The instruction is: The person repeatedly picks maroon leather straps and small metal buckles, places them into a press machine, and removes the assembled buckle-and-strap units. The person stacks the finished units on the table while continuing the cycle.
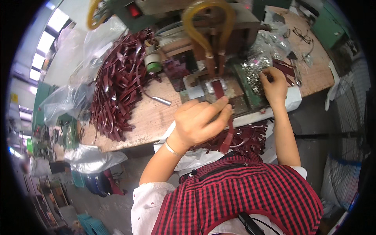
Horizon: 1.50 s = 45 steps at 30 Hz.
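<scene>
My left hand [199, 122] pinches a dark red strap [218, 89] between thumb and fingers. The strap's far end lies on a small bright metal plate [212, 85] under the machine's [214, 66] working head, and its tail hangs down past my fingers toward my lap. To the right, my right hand [276, 87] is at the edge of a heap of small shiny metal pieces [251, 73]. Its thumb and forefinger are curled together; whatever is between them is too small to make out.
A big pile of dark red straps [117, 86] covers the table's left side. More straps [250, 138] lie across my lap. A metal-tipped tool [161, 101] and a green-banded roll [153, 62] are left of the machine. Scissors [297, 75] lie at right; a fan [346, 141] stands beyond.
</scene>
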Tool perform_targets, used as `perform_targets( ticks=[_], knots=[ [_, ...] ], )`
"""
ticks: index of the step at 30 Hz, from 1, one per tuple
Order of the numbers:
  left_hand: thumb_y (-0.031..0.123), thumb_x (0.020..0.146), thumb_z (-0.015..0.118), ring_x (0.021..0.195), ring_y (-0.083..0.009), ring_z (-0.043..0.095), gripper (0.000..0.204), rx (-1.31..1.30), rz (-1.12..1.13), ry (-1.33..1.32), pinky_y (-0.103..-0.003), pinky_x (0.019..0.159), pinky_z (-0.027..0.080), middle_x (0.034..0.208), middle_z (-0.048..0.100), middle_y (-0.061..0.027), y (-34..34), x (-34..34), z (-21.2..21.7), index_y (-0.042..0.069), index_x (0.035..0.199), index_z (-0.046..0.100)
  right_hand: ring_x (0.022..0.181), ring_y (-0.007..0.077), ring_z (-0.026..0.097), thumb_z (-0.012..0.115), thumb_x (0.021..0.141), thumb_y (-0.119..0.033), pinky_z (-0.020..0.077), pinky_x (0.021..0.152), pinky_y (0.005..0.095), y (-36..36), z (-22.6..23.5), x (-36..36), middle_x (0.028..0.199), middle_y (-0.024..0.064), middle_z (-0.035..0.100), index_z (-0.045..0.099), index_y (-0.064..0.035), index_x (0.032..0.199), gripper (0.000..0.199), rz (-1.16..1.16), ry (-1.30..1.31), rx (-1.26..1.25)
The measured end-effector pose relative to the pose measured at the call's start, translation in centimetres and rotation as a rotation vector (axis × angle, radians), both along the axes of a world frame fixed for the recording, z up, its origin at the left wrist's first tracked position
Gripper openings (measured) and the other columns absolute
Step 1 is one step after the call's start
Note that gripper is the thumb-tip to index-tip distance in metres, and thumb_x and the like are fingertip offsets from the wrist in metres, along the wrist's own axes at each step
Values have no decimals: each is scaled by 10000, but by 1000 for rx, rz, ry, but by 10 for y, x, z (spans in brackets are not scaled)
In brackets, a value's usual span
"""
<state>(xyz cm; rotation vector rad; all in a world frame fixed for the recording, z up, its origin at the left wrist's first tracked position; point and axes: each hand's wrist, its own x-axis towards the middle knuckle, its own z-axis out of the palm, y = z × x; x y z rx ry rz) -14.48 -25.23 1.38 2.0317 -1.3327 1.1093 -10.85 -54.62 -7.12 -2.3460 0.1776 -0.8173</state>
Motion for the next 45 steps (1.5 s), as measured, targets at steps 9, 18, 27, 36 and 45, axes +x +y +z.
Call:
perform_targets(
  ticks=[9,18,27,36,45],
  knots=[
    [76,725,820,608,-130,606,271,-92,45,132,-276,497,435,1022,762,-56,-2,-15,-2,102,980,733,842,66,578,651,978,-72,455,771,220,-2,-4,0,906,-9,653,661,-13,1024,76,70,-96,539],
    [126,828,815,1134,-292,622,574,-656,553,719,-374,901,514,1299,632,-180,52,25,-81,-1,1338,584,945,102,646,687,960,-35,500,878,242,17,10,-26,1013,40,723,710,24,1116,169,170,-32,630],
    [143,872,783,907,-240,680,268,-639,724,339,-370,813,533,1028,709,-122,118,92,-16,6,1084,694,968,94,645,670,969,-9,508,887,242,39,23,-20,1016,35,719,713,3,1107,145,276,-86,732],
    [410,827,748,916,-386,743,421,328,1281,1023,-445,795,594,975,758,-220,149,81,-108,3,931,777,931,105,656,699,936,-11,506,858,241,21,12,-49,1024,51,736,744,17,1092,164,191,14,604],
    [268,697,776,898,-392,724,316,482,1098,1060,-445,796,572,961,750,-202,146,78,-88,53,929,769,936,128,683,727,867,-13,527,865,286,107,79,-16,977,80,734,668,33,1082,228,557,75,678]
  ],
)
